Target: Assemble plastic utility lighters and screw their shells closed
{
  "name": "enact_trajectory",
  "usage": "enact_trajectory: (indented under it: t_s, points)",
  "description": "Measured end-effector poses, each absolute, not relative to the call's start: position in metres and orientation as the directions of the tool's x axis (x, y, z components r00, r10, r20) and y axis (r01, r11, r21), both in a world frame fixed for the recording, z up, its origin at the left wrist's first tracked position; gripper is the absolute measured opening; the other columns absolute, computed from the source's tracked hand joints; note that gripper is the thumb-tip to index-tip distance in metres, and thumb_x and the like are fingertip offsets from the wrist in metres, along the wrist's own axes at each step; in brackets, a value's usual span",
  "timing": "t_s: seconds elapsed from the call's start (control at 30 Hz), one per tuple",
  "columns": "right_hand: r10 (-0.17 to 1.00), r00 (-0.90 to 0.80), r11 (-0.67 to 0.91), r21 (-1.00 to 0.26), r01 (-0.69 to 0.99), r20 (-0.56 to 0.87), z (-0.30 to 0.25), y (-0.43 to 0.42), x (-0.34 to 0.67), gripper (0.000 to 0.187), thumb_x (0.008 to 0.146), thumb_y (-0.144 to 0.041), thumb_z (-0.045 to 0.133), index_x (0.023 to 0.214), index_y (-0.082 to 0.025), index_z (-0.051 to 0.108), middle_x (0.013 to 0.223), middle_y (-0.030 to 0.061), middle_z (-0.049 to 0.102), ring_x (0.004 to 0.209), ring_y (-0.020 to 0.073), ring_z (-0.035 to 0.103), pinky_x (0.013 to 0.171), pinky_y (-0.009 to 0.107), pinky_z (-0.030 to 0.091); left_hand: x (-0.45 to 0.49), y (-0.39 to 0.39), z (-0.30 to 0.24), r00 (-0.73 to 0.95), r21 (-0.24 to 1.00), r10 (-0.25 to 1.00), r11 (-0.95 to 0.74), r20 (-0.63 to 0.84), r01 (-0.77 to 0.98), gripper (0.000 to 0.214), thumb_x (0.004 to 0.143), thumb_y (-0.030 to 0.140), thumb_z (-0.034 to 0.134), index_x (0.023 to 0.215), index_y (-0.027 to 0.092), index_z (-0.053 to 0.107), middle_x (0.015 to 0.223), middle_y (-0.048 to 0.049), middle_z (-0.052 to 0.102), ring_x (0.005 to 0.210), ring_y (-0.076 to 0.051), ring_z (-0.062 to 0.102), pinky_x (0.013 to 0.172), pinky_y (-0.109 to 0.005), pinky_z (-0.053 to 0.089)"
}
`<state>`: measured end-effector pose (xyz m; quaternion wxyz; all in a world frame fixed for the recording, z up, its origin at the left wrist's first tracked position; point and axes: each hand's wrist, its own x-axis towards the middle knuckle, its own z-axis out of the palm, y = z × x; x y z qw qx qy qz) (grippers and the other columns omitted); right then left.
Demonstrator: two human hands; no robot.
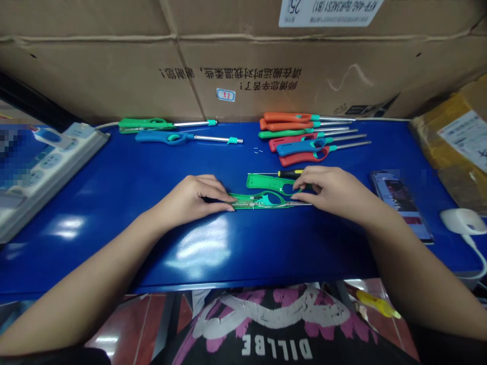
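An opened green long-nosed lighter [262, 201] lies on the blue table [243, 243] in front of me, its inner parts showing. My left hand [192, 198] rests on its left end, fingers pressed together on it. My right hand [331, 191] pinches the right end near the metal nozzle. The loose green cover half [266, 182] lies just behind, next to a screwdriver with a black and yellow handle [289, 173].
Several orange, green, red and blue lighters [304, 137] are piled at the back right; a green lighter [152, 123] and a blue lighter [178, 137] lie back left. A power strip [49, 152] sits left, a phone [399, 200] and white device [462, 221] right. Cardboard boxes [243, 66] wall the back.
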<state>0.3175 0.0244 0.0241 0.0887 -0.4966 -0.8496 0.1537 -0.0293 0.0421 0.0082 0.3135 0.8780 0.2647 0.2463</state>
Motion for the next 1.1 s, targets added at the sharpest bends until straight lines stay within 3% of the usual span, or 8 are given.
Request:
enact_trajectory:
  t_s: [0.2, 0.4, 0.5, 0.57, 0.67, 0.8, 1.0, 1.1]
  points:
    - [0.834, -0.551, 0.529, -0.314, 0.789, 0.020, 0.026, 0.020, 0.314, 0.014, 0.100, -0.031, 0.056, 0.093, -0.022, 0.064, 0.099, 0.0032, 0.066, 0.079, 0.0169, 0.062, 0.068, 0.031, 0.045, -0.031, 0.046, 0.006, 0.721, 0.709, 0.635, -0.641, 0.276, 0.293, 0.021, 0.085, 0.033, 0.084, 0.103, 0.023, 0.083, 0.094, -0.0064, 0.082, 0.086, -0.018, 0.074, 0.079, -0.030, 0.062]
    - [0.855, -0.487, 0.512, -0.449, 0.732, 0.181, 0.034, 0.017, 0.308, 0.008, 0.101, -0.026, 0.052, 0.095, -0.022, 0.055, 0.095, 0.0038, 0.062, 0.078, 0.0169, 0.057, 0.069, 0.030, 0.044, -0.032, 0.045, 0.007, 0.677, 0.698, 0.664, -0.648, 0.319, 0.306, 0.020, 0.094, 0.027, 0.074, 0.112, 0.021, 0.080, 0.100, -0.0073, 0.081, 0.086, -0.016, 0.074, 0.079, -0.029, 0.062]
    - [0.898, -0.399, 0.428, -0.574, 0.698, 0.185, 0.032, 0.015, 0.305, 0.009, 0.102, -0.028, 0.051, 0.094, -0.023, 0.054, 0.077, -0.0012, 0.055, 0.062, 0.0143, 0.048, 0.059, 0.029, 0.038, -0.029, 0.041, 0.009, 0.537, 0.584, 0.688, -0.715, 0.489, 0.384, 0.037, 0.091, 0.028, 0.077, 0.128, 0.021, 0.072, 0.105, -0.0069, 0.077, 0.085, -0.014, 0.070, 0.077, -0.026, 0.060]
    - [0.914, -0.381, 0.367, -0.678, 0.637, 0.137, 0.029, 0.013, 0.302, 0.012, 0.103, -0.030, 0.051, 0.094, -0.023, 0.053, 0.074, -0.0024, 0.052, 0.061, 0.0135, 0.045, 0.057, 0.027, 0.036, -0.026, 0.039, 0.011, 0.487, 0.466, 0.639, -0.769, 0.596, 0.438, 0.056, 0.088, 0.029, 0.081, 0.140, 0.024, 0.063, 0.117, -0.0086, 0.072, 0.097, -0.017, 0.069, 0.084, -0.029, 0.060]
    - [0.903, -0.427, 0.281, -0.820, 0.498, 0.049, 0.025, 0.010, 0.295, 0.015, 0.104, -0.034, 0.051, 0.093, -0.023, 0.053, 0.078, -0.0014, 0.055, 0.065, 0.0129, 0.047, 0.059, 0.026, 0.037, -0.023, 0.036, 0.013, 0.551, 0.275, 0.542, -0.825, 0.634, 0.494, 0.071, 0.087, 0.031, 0.083, 0.151, 0.026, 0.052, 0.136, -0.0134, 0.064, 0.120, -0.025, 0.065, 0.100, -0.041, 0.056]
    - [0.836, -0.546, 0.142, -0.945, 0.295, -0.044, 0.027, 0.006, 0.286, 0.025, 0.105, -0.041, 0.052, 0.091, -0.021, 0.055, 0.080, -0.0009, 0.057, 0.065, 0.0107, 0.045, 0.059, 0.025, 0.036, -0.022, 0.033, 0.013, 0.694, 0.115, 0.418, -0.891, 0.586, 0.439, 0.063, 0.088, 0.027, 0.081, 0.145, 0.020, 0.056, 0.142, -0.0170, 0.063, 0.125, -0.029, 0.061, 0.106, -0.047, 0.052]
    - [0.837, -0.535, -0.011, -0.981, 0.193, -0.114, 0.025, 0.005, 0.279, 0.027, 0.100, -0.046, 0.059, 0.094, -0.020, 0.057, 0.081, -0.0014, 0.060, 0.057, 0.0078, 0.044, 0.051, 0.024, 0.035, -0.026, 0.032, 0.017, 0.720, 0.194, 0.388, -0.920, 0.576, 0.340, 0.051, 0.092, 0.019, 0.075, 0.140, 0.018, 0.059, 0.126, -0.0132, 0.073, 0.107, -0.022, 0.071, 0.095, -0.038, 0.058]
    - [0.892, -0.451, 0.100, -0.964, 0.247, -0.023, 0.020, 0.007, 0.281, 0.028, 0.093, -0.038, 0.070, 0.112, -0.020, 0.061, 0.092, 0.0011, 0.064, 0.066, 0.0101, 0.053, 0.056, 0.025, 0.043, -0.029, 0.034, 0.021, 0.733, 0.276, 0.444, -0.896, 0.515, 0.349, 0.045, 0.093, 0.025, 0.075, 0.135, 0.015, 0.063, 0.121, -0.0140, 0.075, 0.103, -0.022, 0.072, 0.092, -0.038, 0.060]
